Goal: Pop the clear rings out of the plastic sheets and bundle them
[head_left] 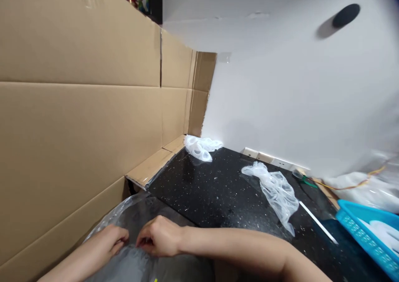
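My left hand (116,237) is at the lower left, fingers curled inward above a large clear plastic bag (131,263). Just to its right my right hand (159,236) is closed, thumb and fingers pinched together over the same plastic. The fingers face each other with a small gap between them. What either hand grips, if anything, is too small or hidden to make out. On the speckled black countertop (215,190) beyond lie two crumpled bundles of white translucent material, one bundle (201,147) in the far corner and another bundle (277,190) nearer my right forearm.
A tall cardboard panel (81,128) walls off the left side. Along the white wall's foot run power sockets (268,159). At the right are a thin white stick (318,223), a blue plastic basket (361,228) with white things inside, and a white plastic bag (358,186).
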{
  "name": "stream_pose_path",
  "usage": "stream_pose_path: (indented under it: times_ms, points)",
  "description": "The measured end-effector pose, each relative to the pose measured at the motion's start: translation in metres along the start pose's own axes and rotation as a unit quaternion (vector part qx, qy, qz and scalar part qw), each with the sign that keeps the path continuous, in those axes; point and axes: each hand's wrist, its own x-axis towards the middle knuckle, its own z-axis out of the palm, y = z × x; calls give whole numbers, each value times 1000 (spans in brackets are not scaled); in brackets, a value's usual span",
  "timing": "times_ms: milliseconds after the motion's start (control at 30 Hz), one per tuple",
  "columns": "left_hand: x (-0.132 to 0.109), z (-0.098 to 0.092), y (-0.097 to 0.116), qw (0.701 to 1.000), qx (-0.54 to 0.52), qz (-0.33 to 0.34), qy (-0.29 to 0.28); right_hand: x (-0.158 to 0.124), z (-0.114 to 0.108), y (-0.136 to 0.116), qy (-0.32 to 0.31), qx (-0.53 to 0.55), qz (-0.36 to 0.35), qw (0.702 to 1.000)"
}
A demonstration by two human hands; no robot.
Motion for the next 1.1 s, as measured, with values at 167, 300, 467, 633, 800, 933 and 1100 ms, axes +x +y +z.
stream_pose_path:
  times_ms: [167,300,467,633,800,933,1100]
  points:
    - [17,-24,52,995,8,98,-26,-47,-21,2,56,1,-63,996]
    - [37,-39,98,986,-8,160,43,-108,-43,9,116,64,8,991]
    - [79,-39,163,963,-66,258,51,-192,-60,30,288,117,186,932]
    - [123,-40,244,938,-46,345,-12,-268,-91,63,368,12,361,857]
    - [181,-17,341,899,-13,437,13,-322,-118,88,351,-208,541,735]
    - [255,24,399,933,-39,344,100,-336,-111,101,325,-210,574,722]
    - [326,48,427,956,-159,245,19,-341,-108,110,322,-158,538,763]
